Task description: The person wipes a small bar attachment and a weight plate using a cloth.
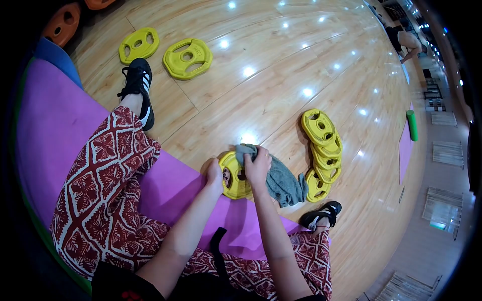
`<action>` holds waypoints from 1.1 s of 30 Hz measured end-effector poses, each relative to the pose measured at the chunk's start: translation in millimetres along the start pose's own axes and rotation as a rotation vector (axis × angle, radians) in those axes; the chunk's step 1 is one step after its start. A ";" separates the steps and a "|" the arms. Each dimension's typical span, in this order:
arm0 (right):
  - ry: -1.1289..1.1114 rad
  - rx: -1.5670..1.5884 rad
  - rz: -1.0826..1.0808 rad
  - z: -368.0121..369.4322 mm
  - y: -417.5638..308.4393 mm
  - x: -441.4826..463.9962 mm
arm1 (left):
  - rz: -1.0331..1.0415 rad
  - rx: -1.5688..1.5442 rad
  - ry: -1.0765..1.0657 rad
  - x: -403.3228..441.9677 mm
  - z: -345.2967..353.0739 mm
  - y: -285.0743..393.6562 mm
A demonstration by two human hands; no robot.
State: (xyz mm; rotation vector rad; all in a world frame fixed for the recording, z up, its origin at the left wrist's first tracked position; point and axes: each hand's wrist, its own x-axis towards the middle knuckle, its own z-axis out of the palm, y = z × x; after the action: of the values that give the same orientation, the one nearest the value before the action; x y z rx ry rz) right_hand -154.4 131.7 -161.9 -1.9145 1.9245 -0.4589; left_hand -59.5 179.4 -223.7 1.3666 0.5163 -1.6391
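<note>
A yellow weight plate [232,189] is held up between my legs, over the edge of the purple mat. My left hand [215,173] grips its left rim, the fingers passing through a grip slot. A grey-green towel [285,181] is bunched in my right hand [258,164], which presses it on the plate's upper right part. The rest of the towel hangs off to the right toward the wooden floor. My right fingers are partly hidden by the cloth.
Several yellow plates [321,150] lie overlapped in a row to the right, near my right shoe [321,214]. Two yellow plates [188,58] lie beyond my left shoe [138,90]. An orange plate [61,25] is at upper left. A green roller [411,125] and a bending person [404,41] are far right.
</note>
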 end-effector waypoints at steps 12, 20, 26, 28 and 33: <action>0.085 0.092 0.076 3.2 5.4 -1.9 | 0.025 0.055 0.084 -11.9 0.6 6.5; 0.020 -0.092 0.026 -7.9 -15.1 -5.0 | -0.033 0.078 0.012 -7.9 -3.2 6.2; 0.055 0.027 0.005 -3.1 -9.7 -6.8 | -0.028 0.002 -0.054 10.4 -9.3 -2.7; 0.071 0.079 0.024 0.0 -6.8 -6.5 | -0.045 0.037 -0.034 -3.0 -4.5 4.4; 0.137 0.277 0.096 4.9 9.4 -1.0 | -0.050 0.040 0.021 -6.3 -3.0 5.7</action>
State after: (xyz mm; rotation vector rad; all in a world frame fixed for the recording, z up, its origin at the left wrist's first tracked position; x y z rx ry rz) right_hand -160.2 133.0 -170.7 -1.6457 1.9103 -0.8002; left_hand -53.2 181.2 -217.4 1.4115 0.5365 -1.6851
